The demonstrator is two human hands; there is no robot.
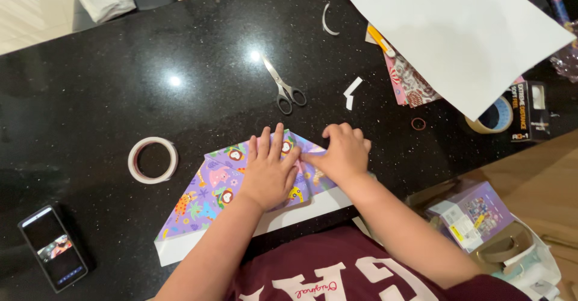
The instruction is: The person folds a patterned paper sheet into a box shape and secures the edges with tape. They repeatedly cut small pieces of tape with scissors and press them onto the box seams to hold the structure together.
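A sheet of purple wrapping paper [201,195] with cartoon animals lies folded over something at the near edge of the black table [120,96], its white underside showing along the bottom. My left hand [269,171] rests flat on top of the folded paper, fingers spread. My right hand [340,152] presses the paper just to the right, fingers curled down onto a fold, touching the left hand's fingertips.
A roll of clear tape [153,159] lies left of the paper, and scissors [283,87] beyond it. A phone [53,247] sits at near left. A large white sheet [457,30] covers patterned papers at far right, beside a brown tape roll [494,117] and a small box [530,111].
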